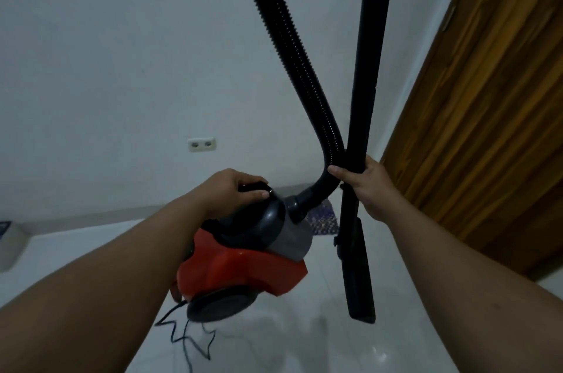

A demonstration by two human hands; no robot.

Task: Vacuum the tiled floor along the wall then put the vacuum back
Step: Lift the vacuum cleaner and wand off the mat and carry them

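- The red and grey vacuum (243,257) is held above the white tiled floor (304,348), tilted, with its grey wheel (221,305) turned toward the camera.
- The left hand (234,187) is closed over the black carry handle (254,188) on top of the vacuum body.
- The right hand (370,187) is wrapped around the rigid black wand (365,83), and the ribbed black hose (292,47) is pinched against the wand under the thumb.
- The hose is seen running from the grey inlet on the body, curving up beside the wand and out of the top of the frame.
- The lower end of the wand (359,281) is held just clear of the floor, to the right of the body.
- A black power cord (185,339) is seen trailing in kinks from under the body onto the tiles.
- A double wall socket (201,144) is set low in the white wall (122,53), well behind the vacuum.
- A wooden door (493,117) is seen at the right, and a patterned mat (323,220) lies at the foot of the wall behind the hose.
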